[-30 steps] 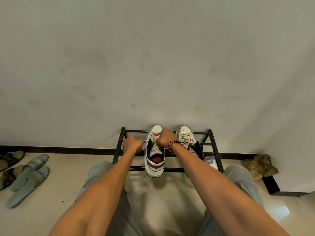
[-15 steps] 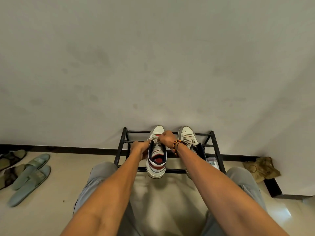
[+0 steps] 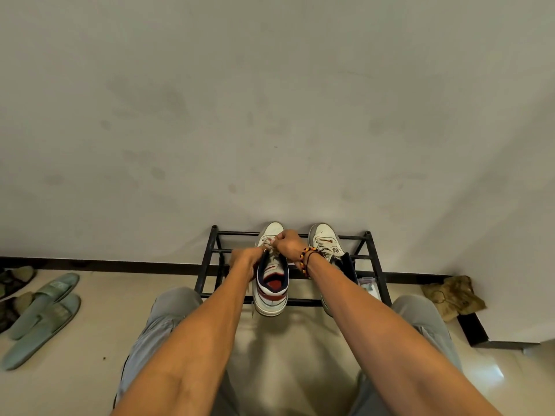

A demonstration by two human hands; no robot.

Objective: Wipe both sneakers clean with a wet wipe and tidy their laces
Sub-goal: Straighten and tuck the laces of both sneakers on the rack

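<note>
We found both hands [image 3: 271, 253] pinching the laces [image 3: 268, 242] of the left sneaker [image 3: 271, 274] on the shoe rack [image 3: 377, 265]; in our judgement, a hard tug could drag it off.

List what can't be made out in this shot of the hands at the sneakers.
Head view only:
- Laces of the left sneaker: hidden under left hand and right hand.
- Right sneaker: heel behind the right forearm.
- Packet on the rack: too small to identify.
- No wipe visible.
</note>
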